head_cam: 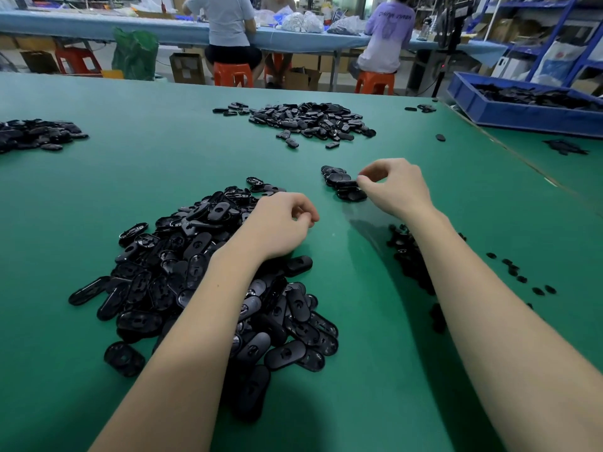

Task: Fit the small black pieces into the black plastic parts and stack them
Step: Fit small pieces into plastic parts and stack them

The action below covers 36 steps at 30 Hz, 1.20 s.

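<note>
A big loose heap of black oval plastic parts (202,282) lies on the green table in front of me, partly under my left forearm. My left hand (280,223) hovers at the heap's far right edge, fingers curled, with nothing visible in them. A short row of stacked black parts (341,184) lies further back, right of centre. My right hand (396,187) pinches the black part at the near end of that stack between thumb and fingertips. Small black pieces (515,272) are scattered beside and under my right forearm.
Another heap of black parts (310,120) lies at the back centre, and one more pile (36,133) at the far left. A blue crate (522,107) with black parts stands at the back right. People sit on orange stools at a far bench.
</note>
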Available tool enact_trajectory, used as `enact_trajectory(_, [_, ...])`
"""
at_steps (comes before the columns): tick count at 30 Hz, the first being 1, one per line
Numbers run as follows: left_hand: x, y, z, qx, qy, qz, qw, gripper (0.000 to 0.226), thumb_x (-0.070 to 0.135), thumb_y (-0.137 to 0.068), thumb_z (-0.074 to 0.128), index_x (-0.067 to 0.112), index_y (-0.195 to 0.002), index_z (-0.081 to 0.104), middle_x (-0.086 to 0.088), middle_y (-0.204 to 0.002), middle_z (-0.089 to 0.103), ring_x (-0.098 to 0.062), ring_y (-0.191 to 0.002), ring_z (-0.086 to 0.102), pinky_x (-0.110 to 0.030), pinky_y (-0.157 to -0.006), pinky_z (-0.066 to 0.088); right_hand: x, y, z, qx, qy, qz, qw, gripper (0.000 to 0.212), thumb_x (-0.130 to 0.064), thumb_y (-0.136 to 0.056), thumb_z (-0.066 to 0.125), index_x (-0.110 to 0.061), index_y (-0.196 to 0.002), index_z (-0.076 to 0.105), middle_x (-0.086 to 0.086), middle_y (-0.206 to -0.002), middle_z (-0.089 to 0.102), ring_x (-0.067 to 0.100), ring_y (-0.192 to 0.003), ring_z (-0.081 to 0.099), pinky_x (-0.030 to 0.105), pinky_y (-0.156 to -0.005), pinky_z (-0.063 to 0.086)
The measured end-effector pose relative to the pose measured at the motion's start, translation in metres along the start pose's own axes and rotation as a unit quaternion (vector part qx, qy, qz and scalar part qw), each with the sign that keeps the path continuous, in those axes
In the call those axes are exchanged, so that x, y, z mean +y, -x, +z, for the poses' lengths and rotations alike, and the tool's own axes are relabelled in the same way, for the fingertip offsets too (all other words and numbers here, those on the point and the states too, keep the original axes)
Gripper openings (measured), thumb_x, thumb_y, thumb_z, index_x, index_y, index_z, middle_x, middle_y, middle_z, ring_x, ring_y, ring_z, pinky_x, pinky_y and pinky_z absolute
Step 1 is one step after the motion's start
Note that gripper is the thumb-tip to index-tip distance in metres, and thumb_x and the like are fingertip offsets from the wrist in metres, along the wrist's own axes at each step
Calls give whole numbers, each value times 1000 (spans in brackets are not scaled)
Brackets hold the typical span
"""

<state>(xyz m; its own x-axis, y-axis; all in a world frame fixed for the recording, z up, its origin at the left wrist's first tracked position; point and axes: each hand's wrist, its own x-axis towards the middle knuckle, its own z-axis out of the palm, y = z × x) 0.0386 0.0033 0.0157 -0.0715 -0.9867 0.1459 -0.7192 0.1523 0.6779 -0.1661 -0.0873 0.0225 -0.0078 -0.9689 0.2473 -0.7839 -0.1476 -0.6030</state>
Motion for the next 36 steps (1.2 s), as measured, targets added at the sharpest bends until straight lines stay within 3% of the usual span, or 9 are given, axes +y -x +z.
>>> enact_trajectory(4, [-1,-1,1,12,38,-18,999,30,6,-96,45,24,-90,68,5,-89,73,-12,-84,67,-28,-92,53,-7,44,-9,-169,-2,-41,985,7,-39,-88,71,-37,-90,77,-17,-83,74,-3,-74,63,17,-62,44])
enact_trajectory(6, [-3,-1,2,15,39,-24,999,29,8,-97,43,25,-95,66,8,-88,73,-14,-88,68,-32,-93,53,-14,62,-8,-267,4,-63,962,7,-39,-85,78,-40,-92,77,-17,-81,74,-7,-61,58,12,-59,42])
enact_trajectory(8, [-4,-1,2,19,31,-25,999,27,11,-97,42,26,-101,65,10,-87,74,-11,-88,68,-30,-91,52,-20,70,-4,-304,-11,-91,948,16,-36,-82,82,-41,-96,77,-17,-81,72,-7,-57,55,10,-60,42])
enact_trajectory(14, [-2,-1,1,12,20,-15,1000,26,11,-98,43,24,-104,65,10,-88,73,-9,-82,69,-24,-82,50,-31,79,11,-314,-24,-160,936,22,-35,-79,86,-43,-97,76,-15,-82,66,-9,-57,52,8,-59,37])
enact_trajectory(19, [-3,-1,1,9,20,-18,1000,25,12,-98,45,25,-102,65,10,-87,73,-9,-82,68,-24,-83,50,-26,75,8,-285,-52,-156,944,11,-32,-80,86,-35,-89,79,-14,-80,68,-4,-50,49,6,-52,34])
enact_trajectory(23, [-2,-1,2,7,21,-19,1000,25,13,-98,45,26,-100,66,10,-87,73,-8,-82,67,-25,-83,50,-24,75,5,-309,-43,-155,937,15,-34,-81,84,-38,-95,79,-16,-86,71,-9,-55,53,4,-56,36])
enact_trajectory(29, [-1,0,0,0,12,-19,1000,25,12,-97,45,24,-101,67,10,-85,73,-3,-76,64,-13,-75,46,-28,75,4,-341,-23,-148,928,21,-37,-78,86,-34,-97,77,-18,-83,70,-9,-54,53,4,-55,35])
enact_trajectory(32, [0,0,0,-2,8,-16,1000,25,12,-97,45,24,-99,67,10,-85,73,2,-71,61,-5,-67,41,-29,76,6,-347,0,-153,925,16,-26,-79,83,-31,-93,76,-15,-76,69,-8,-53,52,5,-54,36])
enact_trajectory(36, [0,1,-1,-6,13,-14,1000,24,12,-97,46,24,-98,66,10,-85,73,2,-70,62,-11,-68,42,-29,76,4,-341,-5,-151,928,14,-23,-81,78,-32,-91,77,-15,-76,72,-6,-52,52,5,-54,37])
